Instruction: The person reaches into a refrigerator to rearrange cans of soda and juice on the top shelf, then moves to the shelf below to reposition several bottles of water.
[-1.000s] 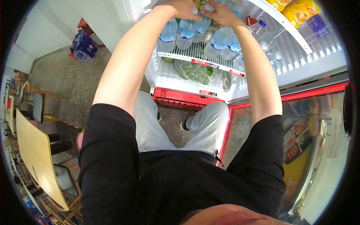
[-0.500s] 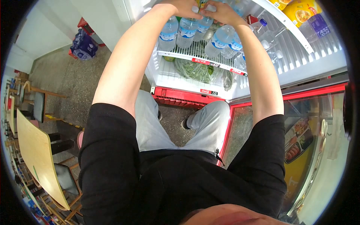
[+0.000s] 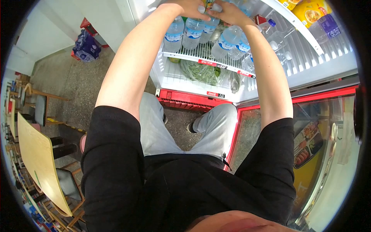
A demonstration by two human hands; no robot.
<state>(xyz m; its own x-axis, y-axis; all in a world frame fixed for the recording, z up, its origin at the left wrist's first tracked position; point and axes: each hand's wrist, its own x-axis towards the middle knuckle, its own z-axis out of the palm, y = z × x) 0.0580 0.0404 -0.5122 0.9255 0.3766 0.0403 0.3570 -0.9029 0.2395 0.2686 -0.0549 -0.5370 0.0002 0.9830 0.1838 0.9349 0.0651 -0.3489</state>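
Note:
Both my arms stretch forward into an open refrigerator, over several clear water bottles with blue labels on the upper wire shelf [image 3: 208, 53]. My left hand [image 3: 189, 7] curls round the neck of a water bottle [image 3: 193, 34], its white cap showing by the fingers. Beside it, my right hand [image 3: 230, 14] closes about the neck of another water bottle [image 3: 209, 29], also white-capped. The fingertips of the two hands nearly meet. Something green and yellow shows between them, too covered to name. A further water bottle [image 3: 227, 40] leans just below my right hand.
Bagged leafy greens [image 3: 201, 72] lie on the lower shelf. To the right stand yellow packages [image 3: 312, 12] and the open red-framed glass door [image 3: 247, 129]. A purple-wrapped bundle [image 3: 86, 46] sits on the floor at left, near a wooden table [image 3: 38, 162] and chairs.
Almost nothing differs. My right hand and the cap beside it have shifted very slightly; the bottles on the shelf stay in place.

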